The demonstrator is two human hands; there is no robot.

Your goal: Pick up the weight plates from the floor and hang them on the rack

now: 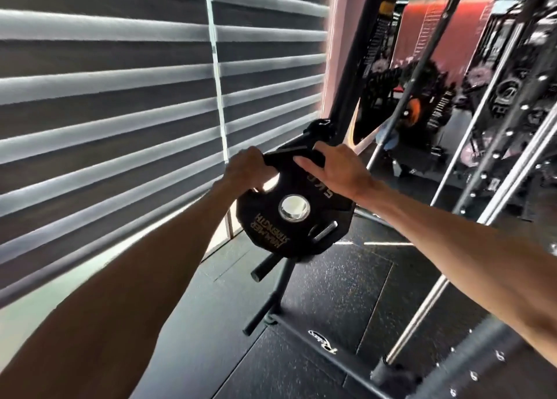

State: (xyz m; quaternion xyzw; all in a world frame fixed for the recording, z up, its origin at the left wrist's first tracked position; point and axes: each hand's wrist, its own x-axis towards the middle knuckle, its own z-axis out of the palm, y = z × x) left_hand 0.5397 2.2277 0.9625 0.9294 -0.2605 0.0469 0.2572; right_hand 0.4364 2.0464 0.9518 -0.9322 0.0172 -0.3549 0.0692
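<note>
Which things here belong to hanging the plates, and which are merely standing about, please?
Job in hand: weight plate, left hand, right hand, rack peg.

Standing about: window blinds, steel bar, floor mat.

Black round plate (pixel 294 218), off the floor, tilted, face toward the viewer. Steel-ringed centre hole, cut-out slots near the rim. Pale HAMMER STRENGTH lettering upside down at lower left, blurred weight mark at upper right. Clasped at the top rim by left grip (pixel 250 169), fingers curled through a slot, and by right grip (pixel 334 169), fingers over the far edge, thumb on the face. Just behind: black rack (pixel 284 273), slanted post, bare pegs (pixel 264 268) pointing near-left below the plate. Already on a peg or not: cannot tell.
</note>
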